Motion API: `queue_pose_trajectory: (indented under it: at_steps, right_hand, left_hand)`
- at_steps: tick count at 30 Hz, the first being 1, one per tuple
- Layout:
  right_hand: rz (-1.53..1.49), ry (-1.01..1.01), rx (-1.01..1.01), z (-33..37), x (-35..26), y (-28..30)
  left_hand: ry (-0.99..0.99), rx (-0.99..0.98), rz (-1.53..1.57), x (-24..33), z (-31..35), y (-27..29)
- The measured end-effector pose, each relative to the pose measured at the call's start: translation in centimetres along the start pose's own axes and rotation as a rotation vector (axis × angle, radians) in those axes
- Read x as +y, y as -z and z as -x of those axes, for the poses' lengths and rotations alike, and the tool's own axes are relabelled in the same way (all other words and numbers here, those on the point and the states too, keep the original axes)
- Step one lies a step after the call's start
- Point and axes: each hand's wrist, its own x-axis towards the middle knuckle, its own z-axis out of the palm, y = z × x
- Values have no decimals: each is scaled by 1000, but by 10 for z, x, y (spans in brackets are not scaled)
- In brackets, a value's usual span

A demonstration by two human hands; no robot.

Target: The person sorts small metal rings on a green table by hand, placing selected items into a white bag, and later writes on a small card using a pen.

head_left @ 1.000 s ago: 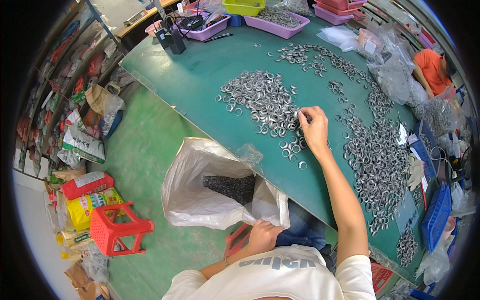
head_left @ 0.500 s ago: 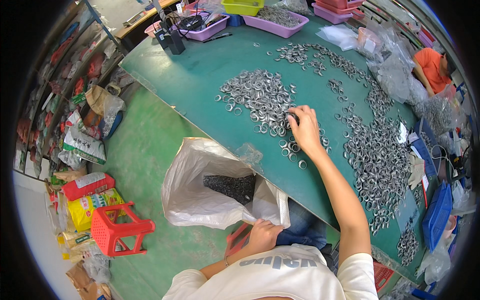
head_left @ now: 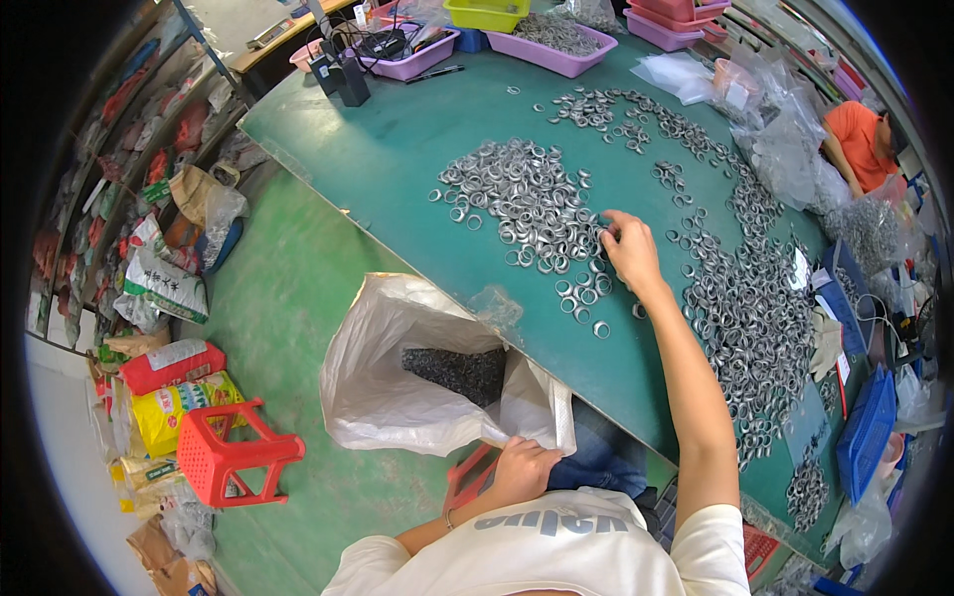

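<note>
Left hand [head_left: 527,470]: fingers clenched on near rim of white sack [head_left: 383,412], nothing else seen in it. Sack gapes wide, left of surface [head_left: 388,164] edge; dark grey contents [head_left: 452,372] inside, pieces too small to make out. Right hand [head_left: 629,253]: over surface, fingers bent and partly curled, fingertips at right side of middle ring pile [head_left: 522,199]; can't tell if a ring is pinched or how wide the finger gap is. Rings are silver-grey, heaped, a few loose ones at near end. Bigger ring spread [head_left: 750,308] to the right, running far to near. Clear plastic scrap [head_left: 497,308] on surface edge beside sack. Far side: purple tray [head_left: 552,62] with small grey parts, yellow-green tray [head_left: 487,14], black box [head_left: 348,81]. Right: blue basket [head_left: 867,437]; far right, person in orange top [head_left: 857,139]. Left, on green floor [head_left: 268,288]: red stool [head_left: 207,462], near yellow bag [head_left: 159,417].
</note>
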Motion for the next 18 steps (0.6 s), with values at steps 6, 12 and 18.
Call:
queue_pose_trajectory:
  at_steps: [6,12,18]
  right_hand:
    - [244,109,33,1,4,-2]
    - [-477,-187,-280,27,-23,17]
    - [-623,63,-852,72,-76,12]
  left_hand:
    - [8,-23,-6,3,0,2]
    - [-5,-14,-1,1,-1,0]
    - [-6,-40,-23,1,-2,0]
